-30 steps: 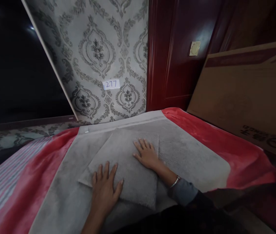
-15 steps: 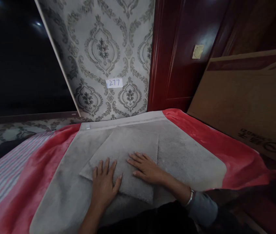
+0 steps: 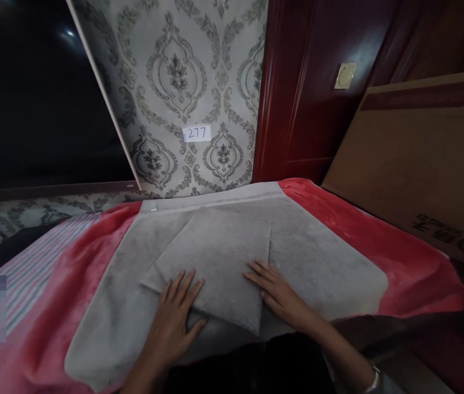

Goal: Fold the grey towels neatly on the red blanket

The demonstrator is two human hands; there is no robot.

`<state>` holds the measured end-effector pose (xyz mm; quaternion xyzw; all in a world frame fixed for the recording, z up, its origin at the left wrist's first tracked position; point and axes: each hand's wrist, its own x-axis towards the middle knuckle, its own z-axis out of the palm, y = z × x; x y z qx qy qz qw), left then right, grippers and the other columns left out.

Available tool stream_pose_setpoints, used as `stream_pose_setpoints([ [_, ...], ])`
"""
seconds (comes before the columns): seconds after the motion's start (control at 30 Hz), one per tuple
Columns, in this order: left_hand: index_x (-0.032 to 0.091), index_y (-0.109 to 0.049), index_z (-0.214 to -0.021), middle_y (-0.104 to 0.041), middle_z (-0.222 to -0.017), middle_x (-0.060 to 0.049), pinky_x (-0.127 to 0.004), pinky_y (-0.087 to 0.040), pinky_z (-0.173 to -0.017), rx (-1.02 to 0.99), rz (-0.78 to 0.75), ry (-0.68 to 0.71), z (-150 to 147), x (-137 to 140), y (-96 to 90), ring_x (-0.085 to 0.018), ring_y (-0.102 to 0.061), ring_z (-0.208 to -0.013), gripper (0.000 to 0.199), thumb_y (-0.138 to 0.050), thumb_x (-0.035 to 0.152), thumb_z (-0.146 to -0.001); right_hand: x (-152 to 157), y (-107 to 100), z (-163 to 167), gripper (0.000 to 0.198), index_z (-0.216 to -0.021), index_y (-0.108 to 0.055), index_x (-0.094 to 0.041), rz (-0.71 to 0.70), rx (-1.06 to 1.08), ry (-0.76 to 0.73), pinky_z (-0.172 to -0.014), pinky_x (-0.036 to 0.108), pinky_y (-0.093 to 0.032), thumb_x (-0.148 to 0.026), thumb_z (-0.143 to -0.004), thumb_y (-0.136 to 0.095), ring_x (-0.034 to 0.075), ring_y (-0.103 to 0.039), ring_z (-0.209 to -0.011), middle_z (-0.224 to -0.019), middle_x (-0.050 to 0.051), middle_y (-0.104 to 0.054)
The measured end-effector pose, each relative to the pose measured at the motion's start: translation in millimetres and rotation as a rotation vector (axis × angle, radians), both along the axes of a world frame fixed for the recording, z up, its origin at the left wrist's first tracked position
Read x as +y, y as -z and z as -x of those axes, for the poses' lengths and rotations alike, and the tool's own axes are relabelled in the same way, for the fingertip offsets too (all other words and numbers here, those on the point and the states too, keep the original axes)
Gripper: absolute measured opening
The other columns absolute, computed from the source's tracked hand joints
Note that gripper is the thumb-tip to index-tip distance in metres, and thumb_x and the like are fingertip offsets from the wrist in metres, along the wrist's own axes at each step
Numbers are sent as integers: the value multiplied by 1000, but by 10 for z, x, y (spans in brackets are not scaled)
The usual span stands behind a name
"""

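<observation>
A folded grey plush cloth (image 3: 219, 246) lies flat, its corners pointing in different directions. Beneath it spreads a larger grey plush mat (image 3: 318, 257) with a pale band along its far edge. Fingers spread, my left hand (image 3: 177, 312) rests on the folded cloth's lower left edge. My right hand (image 3: 279, 293) lies over the cloth's right edge, its fingers stretched out and fingertips on the fabric. Neither hand grips anything. The cloth's near edge is partly covered by my left hand.
Under the mat is a red blanket (image 3: 338, 230), with striped fabric (image 3: 51, 246) at the left. A large dark screen (image 3: 43, 98) hangs on the left. Behind stand patterned wallpaper with a "277" label (image 3: 197, 133) and a dark red door (image 3: 293, 82). A cardboard box (image 3: 416, 148) leans at right.
My right hand has slid rightward across the folded cloth to its right edge. My left hand stays near the lower left edge. The view has shifted slightly.
</observation>
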<state>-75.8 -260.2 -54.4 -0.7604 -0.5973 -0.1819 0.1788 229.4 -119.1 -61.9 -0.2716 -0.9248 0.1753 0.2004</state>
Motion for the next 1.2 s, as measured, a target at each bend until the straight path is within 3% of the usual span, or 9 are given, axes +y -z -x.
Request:
stream_pose_setpoints([
  [0.17,28,-36,-154,-36,-161,-7,-57,-32,-116,-36,46,-8,-15,-3,-24,-33,-33,-147,71,-60,39,-88,-178,-2,-43,83,-157,-30,-31,-35,-33,52,-123,53,-21,-4,-80,-46,25,-7,-155,-168,2,-14],
  [0.37,27,-41,-152,-36,-161,-9,-61,-28,-118,-68,146,-52,-156,47,-136,-35,-31,-148,76,-65,30,-80,-260,-181,146,97,-155,-36,-32,-12,-138,-2,-122,55,-21,0,-64,-45,26,-6,-155,-167,-1,-19],
  [0.57,22,-46,-149,-42,-157,-10,-60,-30,-119,-88,188,-15,-308,110,-193,-32,-36,-147,74,-59,17,-76,-258,-246,218,85,-141,-58,-32,-19,-64,30,-120,55,-24,3,-65,-41,24,-28,-149,-151,0,-51],
  [0.7,26,-56,-141,-50,-152,-8,-54,-36,-117,-178,221,69,-203,15,-283,-28,-45,-141,60,-56,23,-81,-291,-330,133,79,-140,-59,-29,42,-92,-6,-122,58,-17,-2,-66,-46,26,-33,-147,-150,2,-53],
  [0.8,29,-65,-130,-65,-136,-5,-44,-46,-110,-338,281,107,-46,57,-410,-23,-59,-128,42,-47,33,-92,-225,-442,36,63,-133,-65,-28,149,-60,-104,-121,55,-22,-11,-74,-52,26,-41,-142,-144,2,-58],
  [0.87,27,-66,-128,-70,-128,-5,-40,-50,-105,-414,289,79,32,237,-519,-21,-64,-120,42,-40,37,-96,-87,-544,43,45,-127,-69,-27,177,26,-92,-119,49,-29,-22,-86,-49,24,-54,-132,-134,3,-66],
  [0.93,23,-62,-133,-66,-134,-7,-41,-47,-108,-402,276,47,61,540,-636,-22,-61,-124,46,-39,40,-97,125,-650,154,45,-132,-65,-23,124,113,29,-116,45,-35,-30,-94,-41,23,-58,-127,-133,6,-67],
  [1.07,19,-42,-151,-37,-160,-13,-52,-28,-120,-213,322,-47,16,1236,-795,-29,-33,-148,62,-48,43,-94,617,-765,580,60,-154,-40,-16,-52,93,326,-118,47,-32,-35,-96,-39,27,-40,-143,-154,12,-46],
  [1.2,25,-33,-156,-22,-165,-12,-63,-17,-120,-89,452,-226,-30,1555,-675,-35,-16,-153,66,-46,49,-96,863,-579,861,68,-156,-32,-11,-92,-118,508,-119,53,-23,-45,-98,-40,32,-23,-151,-163,18,-28],
])
